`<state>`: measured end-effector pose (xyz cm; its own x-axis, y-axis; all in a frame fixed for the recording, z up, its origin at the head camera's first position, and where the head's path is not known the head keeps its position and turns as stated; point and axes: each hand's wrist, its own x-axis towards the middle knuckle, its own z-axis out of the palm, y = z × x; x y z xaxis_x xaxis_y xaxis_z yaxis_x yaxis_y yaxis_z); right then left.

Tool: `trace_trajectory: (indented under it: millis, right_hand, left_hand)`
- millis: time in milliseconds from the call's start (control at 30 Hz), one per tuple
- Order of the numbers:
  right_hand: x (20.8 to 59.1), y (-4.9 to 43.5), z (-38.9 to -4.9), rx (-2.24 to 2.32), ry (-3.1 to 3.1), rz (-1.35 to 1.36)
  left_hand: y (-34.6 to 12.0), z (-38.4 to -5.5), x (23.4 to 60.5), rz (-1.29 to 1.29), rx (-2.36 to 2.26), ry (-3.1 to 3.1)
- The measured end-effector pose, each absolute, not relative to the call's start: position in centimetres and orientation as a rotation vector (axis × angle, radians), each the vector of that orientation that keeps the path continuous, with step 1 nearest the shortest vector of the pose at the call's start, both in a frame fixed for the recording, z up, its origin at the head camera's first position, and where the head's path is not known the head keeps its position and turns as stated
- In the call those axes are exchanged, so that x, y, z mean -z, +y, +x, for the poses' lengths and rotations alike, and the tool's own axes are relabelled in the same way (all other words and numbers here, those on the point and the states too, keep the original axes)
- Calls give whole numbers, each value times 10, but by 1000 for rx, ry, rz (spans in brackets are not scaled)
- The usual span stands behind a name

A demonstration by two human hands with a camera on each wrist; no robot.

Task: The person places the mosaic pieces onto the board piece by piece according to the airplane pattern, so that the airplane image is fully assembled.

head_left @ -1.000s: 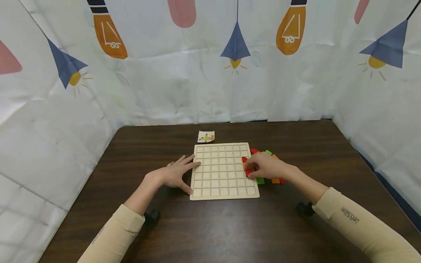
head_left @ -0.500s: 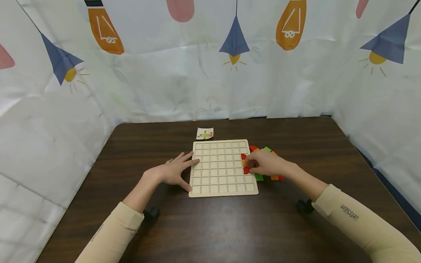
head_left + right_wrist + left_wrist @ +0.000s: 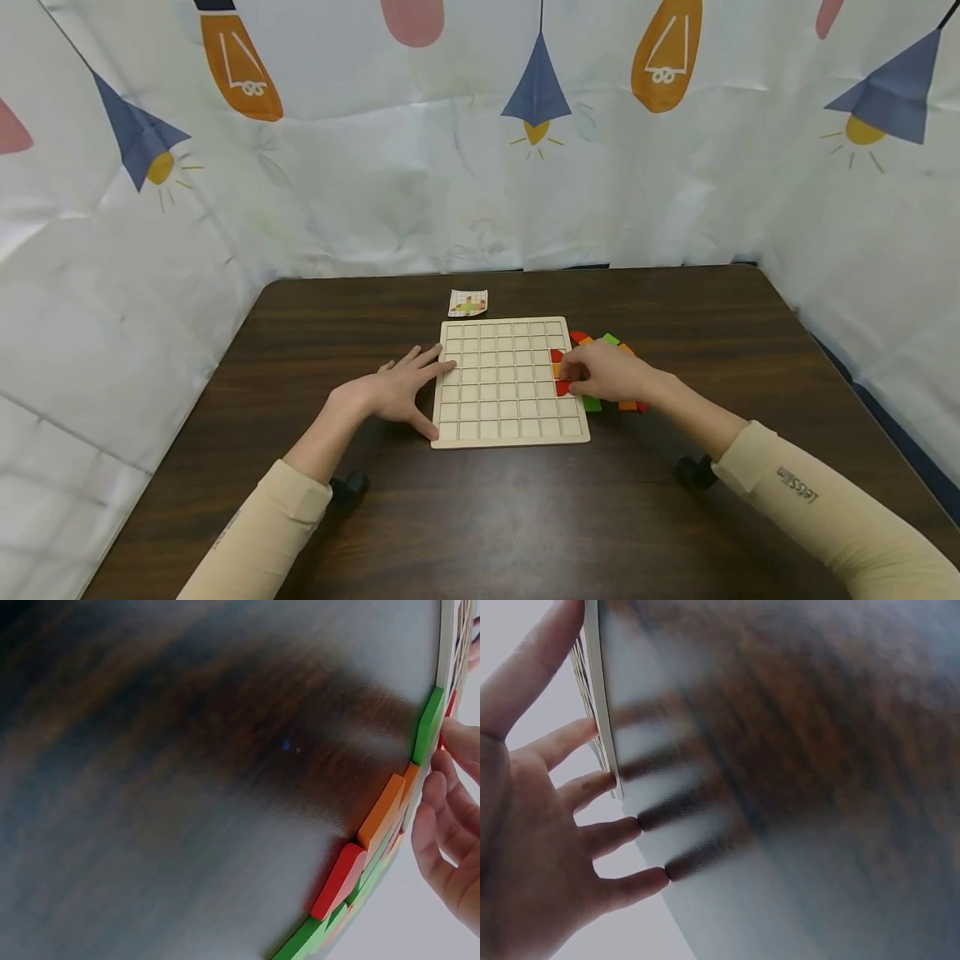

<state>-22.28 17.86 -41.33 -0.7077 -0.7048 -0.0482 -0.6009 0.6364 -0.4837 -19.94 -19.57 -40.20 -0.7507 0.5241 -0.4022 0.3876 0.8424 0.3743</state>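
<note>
Your left hand [image 3: 393, 393] spreads against the board [image 3: 495, 383] on the worktop [image 3: 510, 517]; your right hand [image 3: 609, 372] curls at its far side, grip unclear. Red pieces [image 3: 563, 388] lie there; most squares are bare, loose blocks [image 3: 340, 879] alongside.

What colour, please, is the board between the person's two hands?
The board is pale beige, showing best in the head view.

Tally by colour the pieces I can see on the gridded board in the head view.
Red pieces: 2
Orange piece: 1
Total visible on the board: 3
</note>
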Motion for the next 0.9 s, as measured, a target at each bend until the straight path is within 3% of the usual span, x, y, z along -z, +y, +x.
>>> trace_trajectory:
  millis: [900]
  right_hand:
    - [410,206,-239,828,2670,-930]
  left_hand:
    - [-195,-204,403,645,-409,2534]
